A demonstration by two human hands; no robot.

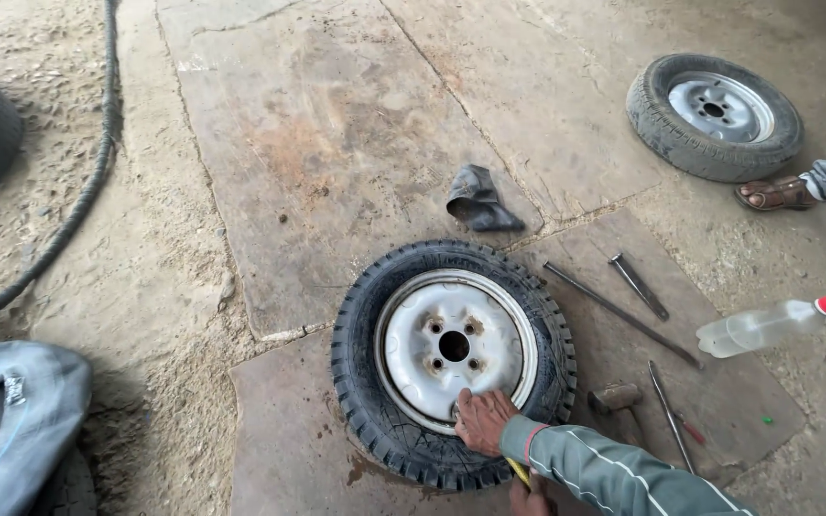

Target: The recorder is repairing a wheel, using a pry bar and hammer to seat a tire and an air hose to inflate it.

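Flat down, knobby black tyre [453, 363], white rim [455, 346]

place: tyre repair yard | wheels [453, 363] on concrete floor [336, 143] | tyre irons [620, 313], hammer [616, 398]

Tyre [375, 382]: black rubber, matt, with a rough knobbly tread.
Rim [451, 346]: white-painted metal, dull, rust seen around the bolt holes.
Floor [336, 124]: rough concrete slabs, stained and cracked.
Long bars [620, 313]: bare metal, dull grey.
Bottle [755, 329]: clear plastic, faintly glossy.
Scrap [478, 202]: black rubber, crumpled, matt.
Sleeve [614, 473]: grey-green cloth, smooth.
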